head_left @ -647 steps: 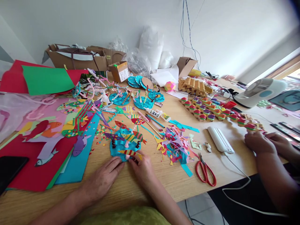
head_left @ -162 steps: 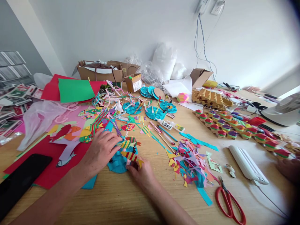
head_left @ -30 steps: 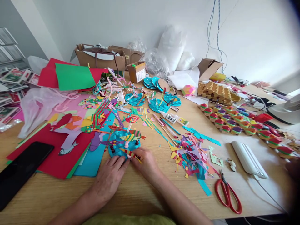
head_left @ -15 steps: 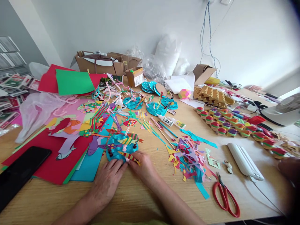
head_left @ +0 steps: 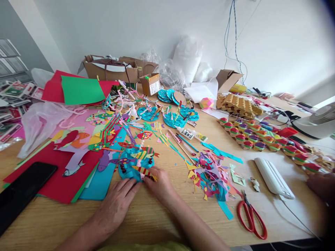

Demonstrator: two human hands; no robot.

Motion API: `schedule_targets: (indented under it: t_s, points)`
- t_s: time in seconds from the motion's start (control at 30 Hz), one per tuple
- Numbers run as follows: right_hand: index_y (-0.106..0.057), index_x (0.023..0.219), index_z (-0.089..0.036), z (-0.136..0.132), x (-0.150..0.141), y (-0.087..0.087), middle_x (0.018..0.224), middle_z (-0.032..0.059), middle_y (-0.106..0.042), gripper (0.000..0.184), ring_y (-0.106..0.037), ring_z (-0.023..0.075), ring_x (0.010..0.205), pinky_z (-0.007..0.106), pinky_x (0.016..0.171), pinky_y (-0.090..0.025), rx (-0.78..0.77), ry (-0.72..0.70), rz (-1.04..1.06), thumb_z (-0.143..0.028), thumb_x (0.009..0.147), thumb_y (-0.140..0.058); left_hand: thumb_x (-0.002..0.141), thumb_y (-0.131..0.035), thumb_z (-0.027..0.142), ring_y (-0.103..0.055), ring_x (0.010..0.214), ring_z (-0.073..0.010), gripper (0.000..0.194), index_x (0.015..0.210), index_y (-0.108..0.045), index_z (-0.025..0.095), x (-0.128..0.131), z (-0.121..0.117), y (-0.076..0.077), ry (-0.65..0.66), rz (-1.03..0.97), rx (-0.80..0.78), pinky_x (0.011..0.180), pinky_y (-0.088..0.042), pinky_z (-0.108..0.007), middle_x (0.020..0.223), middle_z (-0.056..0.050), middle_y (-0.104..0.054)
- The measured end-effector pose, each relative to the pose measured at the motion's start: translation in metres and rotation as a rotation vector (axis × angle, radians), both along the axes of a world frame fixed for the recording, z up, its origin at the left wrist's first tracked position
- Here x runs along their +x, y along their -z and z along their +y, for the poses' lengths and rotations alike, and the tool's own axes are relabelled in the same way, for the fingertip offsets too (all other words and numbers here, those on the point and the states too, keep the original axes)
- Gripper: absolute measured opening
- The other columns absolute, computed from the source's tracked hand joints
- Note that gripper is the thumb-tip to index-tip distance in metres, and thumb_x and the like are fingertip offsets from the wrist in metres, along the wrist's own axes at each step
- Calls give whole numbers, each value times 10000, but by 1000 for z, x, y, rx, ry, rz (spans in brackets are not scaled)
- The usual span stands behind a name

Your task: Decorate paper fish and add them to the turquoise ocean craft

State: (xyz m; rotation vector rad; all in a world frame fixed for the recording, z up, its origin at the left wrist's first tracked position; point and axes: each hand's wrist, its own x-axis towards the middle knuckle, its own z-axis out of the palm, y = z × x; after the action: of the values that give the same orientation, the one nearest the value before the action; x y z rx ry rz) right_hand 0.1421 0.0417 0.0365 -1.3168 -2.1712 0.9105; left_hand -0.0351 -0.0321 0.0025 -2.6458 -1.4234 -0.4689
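A round blue craft base (head_left: 121, 153) lies on the table before me, with several paper fish standing on it on fuzzy stems. My left hand (head_left: 119, 198) has its fingers on the base's near edge, the thumb tucked out of sight. Beside it, my right hand (head_left: 161, 183) is closed around the low end of a yellow-and-red striped paper fish (head_left: 140, 169), next to a pale pink stem; its fingertips are partly hidden. A green-and-yellow striped fish (head_left: 142, 155) stands behind. On the left, a purple paper fish (head_left: 104, 162) lies on coloured sheets.
Red-handled scissors (head_left: 252, 219) and a heap of paper scraps (head_left: 211, 174) are to the right, near a white device (head_left: 273, 177). A black phone (head_left: 28, 191) lies left. Glue bottles (head_left: 185, 132) stand farther back. Another person's hand (head_left: 321, 184) shows at the right edge.
Both my hands keep nearly the same place at the blue base. The view has shifted slightly, and the other person's hand at the right edge shows a little more.
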Motion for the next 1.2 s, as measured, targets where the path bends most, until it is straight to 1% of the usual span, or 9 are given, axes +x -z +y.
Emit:
schedule_targets:
  t_s: [0.27, 0.57, 0.73, 0.83, 0.93, 1.0, 1.03, 1.1, 1.2]
  points:
    - [-686, 772, -164, 0, 1, -5, 803, 55, -705, 77, -630, 157, 734, 211, 654, -437, -41, 30, 22, -113, 764, -629, 830, -304, 15, -552, 1028, -212, 503, 1229, -546, 203, 0, -1, -6, 6, 6, -24, 868, -495, -348, 1138, -56, -628]
    - [-679, 734, -201, 0, 5, 1, 805, 18, -691, 122, -622, 142, 765, 192, 677, -430, -41, 39, 73, -89, 740, -629, 839, -312, 25, -554, 999, -222, 473, 1208, -560, 186, 3, 0, -7, -11, -10, -18, 842, -515, -365, 1126, -72, -619]
    - [-691, 751, -192, 2, 9, 1, 763, 16, -682, 122, -600, 130, 700, 184, 622, -411, -55, 56, 25, -86, 724, -639, 842, -305, 19, -577, 982, -228, 456, 1177, -576, 169, 3, 0, -6, -11, -36, 39, 814, -534, -370, 1096, -86, -624]
    - [-694, 744, -185, 5, 13, 0, 717, 10, -666, 135, -580, 121, 654, 183, 593, -399, -78, 92, 7, -70, 706, -635, 836, -316, 22, -582, 1007, -222, 473, 1204, -557, 195, 0, -3, -4, -6, -91, 16, 845, -527, -368, 1116, -76, -618]
    - [-694, 762, -175, 10, 21, -1, 704, 10, -659, 169, -571, 114, 633, 185, 588, -398, -113, 143, 9, -45, 694, -612, 830, -344, 39, -570, 1066, -202, 473, 1209, -556, 226, -7, -10, -2, 16, -188, -37, 918, -489, -323, 1163, -58, -607]
    - [-687, 769, -170, 13, 26, -1, 722, 14, -660, 151, -566, 110, 615, 188, 576, -398, -134, 184, 6, -64, 706, -599, 837, -356, 61, -565, 1093, -180, 454, 1192, -571, 244, -13, -16, -1, 18, -303, -99, 950, -459, -272, 1183, -47, -603]
    - [-681, 777, -168, 15, 28, -2, 744, 18, -663, 138, -564, 106, 606, 189, 567, -399, -147, 203, 5, -80, 714, -594, 846, -366, 82, -568, 1095, -169, 434, 1179, -583, 256, -16, -19, -1, -3, -377, -141, 952, -452, -248, 1190, -40, -603]
    - [-669, 817, -165, 18, 32, -3, 777, 20, -664, 132, -560, 100, 594, 187, 546, -395, -174, 235, 4, -110, 726, -590, 861, -411, 155, -582, 1087, -165, 357, 1124, -620, 276, -22, -24, -4, -114, -554, -237, 932, -461, -221, 1191, -28, -609]
    - [-650, 903, -168, 21, 35, -5, 688, -6, -635, 184, -540, 98, 552, 182, 503, -371, -216, 260, 3, -137, 736, -580, 831, -525, 333, -601, 1068, -212, 240, 1005, -678, 268, -25, -27, -13, -378, -897, -413, 864, -519, -259, 1144, -27, -645]
